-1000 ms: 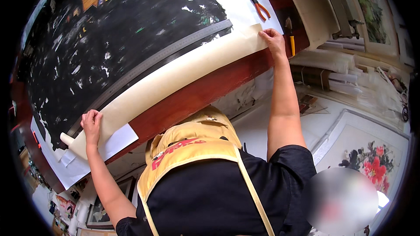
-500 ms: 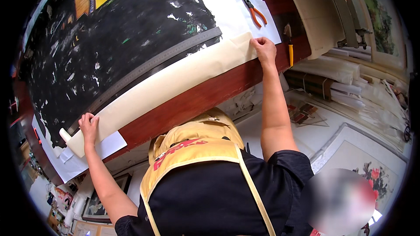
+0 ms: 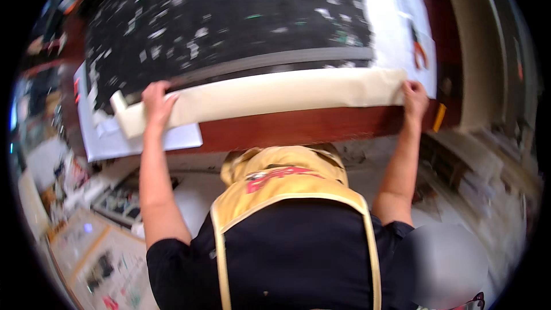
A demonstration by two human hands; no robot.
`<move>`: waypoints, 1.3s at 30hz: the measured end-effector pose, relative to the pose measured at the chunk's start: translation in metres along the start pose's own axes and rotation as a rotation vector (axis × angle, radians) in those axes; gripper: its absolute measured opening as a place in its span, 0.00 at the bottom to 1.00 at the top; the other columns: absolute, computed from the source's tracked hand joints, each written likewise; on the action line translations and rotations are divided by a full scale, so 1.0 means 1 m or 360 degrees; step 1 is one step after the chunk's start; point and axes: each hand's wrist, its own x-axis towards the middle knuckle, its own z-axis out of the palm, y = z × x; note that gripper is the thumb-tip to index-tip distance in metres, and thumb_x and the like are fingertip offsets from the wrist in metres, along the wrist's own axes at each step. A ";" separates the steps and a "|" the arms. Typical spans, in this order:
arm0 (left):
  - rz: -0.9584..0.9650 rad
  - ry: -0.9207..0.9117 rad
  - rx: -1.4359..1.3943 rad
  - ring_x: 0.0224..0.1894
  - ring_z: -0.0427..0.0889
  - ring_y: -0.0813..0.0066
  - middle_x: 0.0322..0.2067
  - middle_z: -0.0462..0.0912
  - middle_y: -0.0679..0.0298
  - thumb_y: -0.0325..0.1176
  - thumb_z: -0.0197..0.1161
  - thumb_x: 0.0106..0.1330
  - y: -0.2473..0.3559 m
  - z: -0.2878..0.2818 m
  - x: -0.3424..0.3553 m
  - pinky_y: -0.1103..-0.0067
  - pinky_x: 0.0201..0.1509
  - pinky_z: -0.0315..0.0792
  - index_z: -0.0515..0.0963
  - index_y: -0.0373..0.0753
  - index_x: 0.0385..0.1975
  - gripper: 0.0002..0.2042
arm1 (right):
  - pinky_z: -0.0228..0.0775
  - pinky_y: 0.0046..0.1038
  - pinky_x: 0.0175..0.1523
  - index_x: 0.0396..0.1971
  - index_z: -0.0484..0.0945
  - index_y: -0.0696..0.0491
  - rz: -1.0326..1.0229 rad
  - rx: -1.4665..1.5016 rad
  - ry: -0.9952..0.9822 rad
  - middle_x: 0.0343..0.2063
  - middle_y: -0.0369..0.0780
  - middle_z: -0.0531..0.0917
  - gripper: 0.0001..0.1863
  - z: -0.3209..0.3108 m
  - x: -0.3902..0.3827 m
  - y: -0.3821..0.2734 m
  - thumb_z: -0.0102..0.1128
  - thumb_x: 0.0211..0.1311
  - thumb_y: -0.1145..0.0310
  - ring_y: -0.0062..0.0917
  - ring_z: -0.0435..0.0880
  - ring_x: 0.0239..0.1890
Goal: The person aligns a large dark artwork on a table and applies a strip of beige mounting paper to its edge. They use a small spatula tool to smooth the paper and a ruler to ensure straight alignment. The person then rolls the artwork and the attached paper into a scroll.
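Long cream paper strip (image 3: 275, 95), crosswise

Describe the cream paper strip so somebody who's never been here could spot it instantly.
Find the dark red table, then the large, mostly black painting on it. Along the painting's near side, running from the right hand to past the left hand, is the cream paper strip. Its pale colour and greater width set it apart from the narrow gray ruler just beyond.

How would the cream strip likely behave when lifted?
The cream strip seems thin, so probably light for its length. It likely bends easily, as its left end appears curled. It may crease: its surface looks slightly uneven toward the right hand.
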 end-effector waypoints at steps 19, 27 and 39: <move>0.0089 -0.0027 -0.0083 0.82 0.41 0.59 0.80 0.47 0.66 0.60 0.61 0.68 0.252 0.094 -0.015 0.47 0.81 0.31 0.55 0.63 0.79 0.40 | 0.76 0.34 0.48 0.49 0.81 0.58 -0.0786 -0.0367 0.0363 0.42 0.43 0.84 0.20 -0.005 -0.002 -0.018 0.67 0.67 0.58 0.28 0.82 0.43; 0.0112 -0.0109 -0.0240 0.82 0.42 0.56 0.80 0.47 0.63 0.53 0.58 0.72 0.247 0.096 -0.010 0.43 0.80 0.34 0.59 0.58 0.77 0.34 | 0.72 0.25 0.56 0.52 0.79 0.55 -0.1018 0.0900 -0.1107 0.48 0.39 0.80 0.12 0.126 -0.202 -0.203 0.52 0.74 0.79 0.24 0.79 0.50; -0.1167 0.1250 -0.1161 0.52 0.68 0.70 0.51 0.65 0.60 0.43 0.68 0.71 0.068 0.016 -0.122 0.72 0.57 0.68 0.65 0.35 0.56 0.24 | 0.69 0.35 0.58 0.56 0.78 0.49 -0.1115 0.0099 -0.0699 0.48 0.41 0.73 0.31 0.174 -0.237 -0.210 0.79 0.51 0.62 0.32 0.72 0.49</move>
